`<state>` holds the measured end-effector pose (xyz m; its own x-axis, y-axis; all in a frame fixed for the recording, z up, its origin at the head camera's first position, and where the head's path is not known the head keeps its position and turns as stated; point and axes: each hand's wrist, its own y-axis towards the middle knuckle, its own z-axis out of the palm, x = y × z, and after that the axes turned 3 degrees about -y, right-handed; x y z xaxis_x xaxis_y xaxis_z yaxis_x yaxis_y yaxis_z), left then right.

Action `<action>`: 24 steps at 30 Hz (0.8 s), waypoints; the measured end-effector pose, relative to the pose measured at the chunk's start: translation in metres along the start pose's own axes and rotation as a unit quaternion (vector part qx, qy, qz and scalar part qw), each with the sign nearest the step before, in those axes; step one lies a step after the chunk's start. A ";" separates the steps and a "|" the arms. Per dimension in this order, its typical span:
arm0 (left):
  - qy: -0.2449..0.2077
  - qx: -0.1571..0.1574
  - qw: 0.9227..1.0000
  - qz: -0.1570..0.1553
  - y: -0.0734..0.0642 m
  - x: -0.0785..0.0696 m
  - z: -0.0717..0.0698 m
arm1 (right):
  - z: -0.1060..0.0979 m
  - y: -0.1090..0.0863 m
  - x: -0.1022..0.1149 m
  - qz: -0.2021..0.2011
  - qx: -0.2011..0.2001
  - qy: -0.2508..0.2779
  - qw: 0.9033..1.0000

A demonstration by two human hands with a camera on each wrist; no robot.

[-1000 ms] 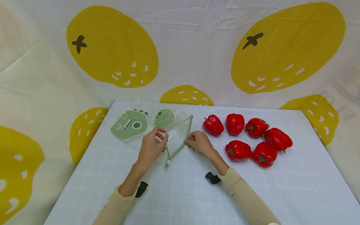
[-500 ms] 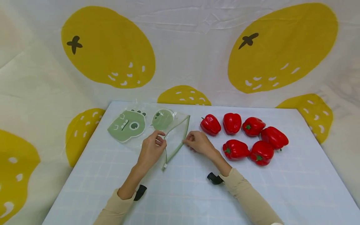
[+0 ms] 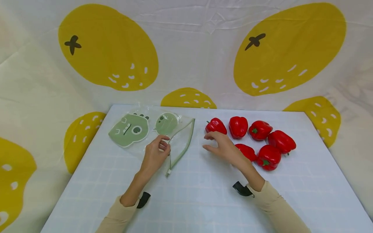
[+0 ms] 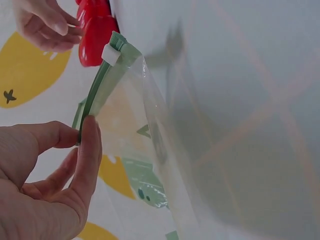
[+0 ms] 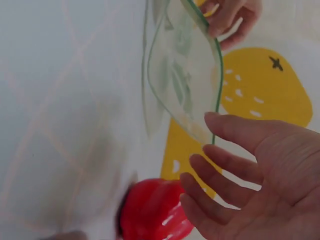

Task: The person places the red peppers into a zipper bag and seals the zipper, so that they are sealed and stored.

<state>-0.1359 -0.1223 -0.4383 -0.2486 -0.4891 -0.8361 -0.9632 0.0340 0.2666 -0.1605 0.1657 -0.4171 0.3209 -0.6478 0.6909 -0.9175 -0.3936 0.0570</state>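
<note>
While the clear bag (image 3: 150, 129) with green prints (image 3: 129, 130) lies toward the far left corner of the table (image 3: 186, 200), the left hand (image 3: 155, 154) pinches its green rim (image 4: 101, 82); the right hand (image 3: 223, 147), fingers parted from its thumb, hovers beside six red peppers (image 3: 260, 130), grouped toward the far right corner.

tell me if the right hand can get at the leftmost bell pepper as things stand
Likely yes: the right hand, empty with its fingers parted, looks close to the leftmost bell pepper, and nothing seems to stand between them. The left hand holds the slider-zip bag off to one side.
</note>
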 end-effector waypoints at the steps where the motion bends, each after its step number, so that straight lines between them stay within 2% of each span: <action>1: -0.001 -0.001 1.000 -0.001 0.000 0.000 0.000 | -0.004 -0.003 0.000 0.005 -0.001 -0.008 1.000; 9: -0.011 -0.005 1.000 -0.007 0.001 -0.001 -0.002 | -0.029 -0.027 -0.011 0.025 0.007 -0.073 0.997; 24: -0.028 -0.007 1.000 -0.003 0.004 0.002 -0.001 | -0.054 -0.057 -0.027 0.008 0.019 -0.112 0.994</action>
<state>-0.1399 -0.1236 -0.4387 -0.2482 -0.4390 -0.8635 -0.9635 0.0192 0.2672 -0.1296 0.2409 -0.4005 0.3552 -0.7807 0.5142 -0.9145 -0.4042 0.0181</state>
